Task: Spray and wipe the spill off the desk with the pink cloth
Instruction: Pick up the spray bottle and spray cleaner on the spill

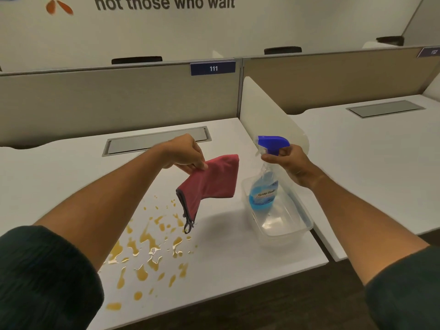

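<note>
An amber spill (pixel 147 248) lies in splashes and drops on the white desk (pixel 226 253), near its front left. My left hand (pixel 185 153) pinches the pink cloth (pixel 212 179) by one corner; the cloth hangs in the air above the desk, its dark-edged tip dangling over the spill's far right edge. My right hand (pixel 290 163) grips the neck of a clear spray bottle (pixel 264 186) with blue liquid and a blue trigger head, held just above a clear plastic tub (pixel 285 227).
The tub stands at the desk's right edge. A grey cable hatch (pixel 157 141) is set in the desk at the back. A white divider panel (pixel 266 115) separates this desk from the neighbouring one (pixel 369 163). A beige partition (pixel 119 101) closes the back.
</note>
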A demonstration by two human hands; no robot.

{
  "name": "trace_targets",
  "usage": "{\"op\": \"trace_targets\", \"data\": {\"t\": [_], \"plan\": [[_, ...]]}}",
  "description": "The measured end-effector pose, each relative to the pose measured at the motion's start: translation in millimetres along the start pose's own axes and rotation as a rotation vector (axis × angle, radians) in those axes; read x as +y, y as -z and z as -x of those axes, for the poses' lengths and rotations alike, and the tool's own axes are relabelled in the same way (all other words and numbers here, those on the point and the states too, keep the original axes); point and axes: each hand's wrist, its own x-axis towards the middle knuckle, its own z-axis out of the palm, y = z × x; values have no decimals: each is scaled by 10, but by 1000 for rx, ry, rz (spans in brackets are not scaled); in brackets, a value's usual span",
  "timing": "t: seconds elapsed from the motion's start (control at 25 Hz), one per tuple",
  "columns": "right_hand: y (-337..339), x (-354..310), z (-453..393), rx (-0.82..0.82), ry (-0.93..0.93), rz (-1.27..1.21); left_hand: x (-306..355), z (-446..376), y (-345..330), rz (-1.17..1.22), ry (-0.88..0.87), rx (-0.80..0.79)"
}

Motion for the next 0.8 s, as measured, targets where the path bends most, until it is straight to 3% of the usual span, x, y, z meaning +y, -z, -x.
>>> {"op": "trace_targets", "data": {"t": [0.36, 0.8], "plan": [[-72, -4, -264, -84, -8, -125, -57, -84, 73, 15, 30, -25], [-74, -87, -283, -27, 34, -183, -94, -16, 234, 56, 40, -7]]}}
